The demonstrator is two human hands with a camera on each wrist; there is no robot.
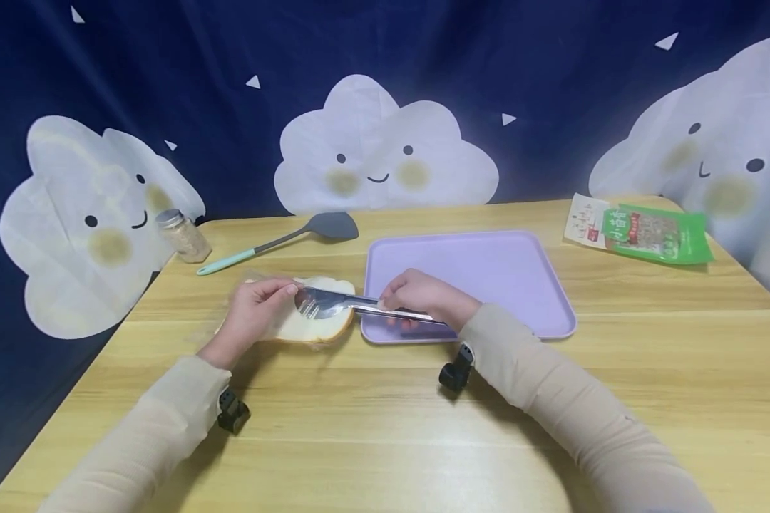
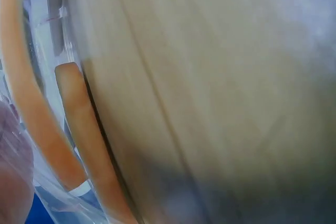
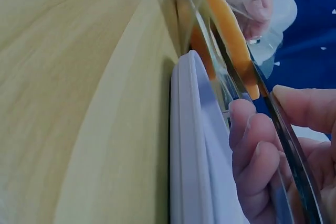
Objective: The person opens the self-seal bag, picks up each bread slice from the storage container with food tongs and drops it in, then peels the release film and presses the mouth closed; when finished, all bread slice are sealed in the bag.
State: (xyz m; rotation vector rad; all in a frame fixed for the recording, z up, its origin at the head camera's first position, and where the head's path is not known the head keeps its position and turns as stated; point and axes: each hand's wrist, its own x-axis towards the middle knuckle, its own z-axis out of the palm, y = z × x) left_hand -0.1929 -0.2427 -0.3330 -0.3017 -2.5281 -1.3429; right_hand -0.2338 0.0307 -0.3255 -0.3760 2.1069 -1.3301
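Metal tongs (image 1: 413,315) lie in my right hand (image 1: 423,293), which grips their arms over the near left corner of the lavender tray (image 1: 545,285). The slotted tong head reaches left over the white bread slices (image 1: 321,329). In the right wrist view, the tong arms lie on either side of the upper slice (image 3: 228,19). My left hand (image 1: 257,306) pinches the clear plastic bag (image 1: 214,324) around the bread, its fingertips close to the tong head. Two slice edges, an upper crust (image 2: 37,114) and a lower crust (image 2: 89,135), show apart in the left wrist view.
A turner (image 1: 282,242) with a mint handle lies behind the bread. Beside it, at the back left edge, stands a jar (image 1: 185,235) with a grey lid. A green spice packet (image 1: 654,231) lies at the back right. Behind the table hangs a dark blue cloud-print curtain (image 1: 423,43).
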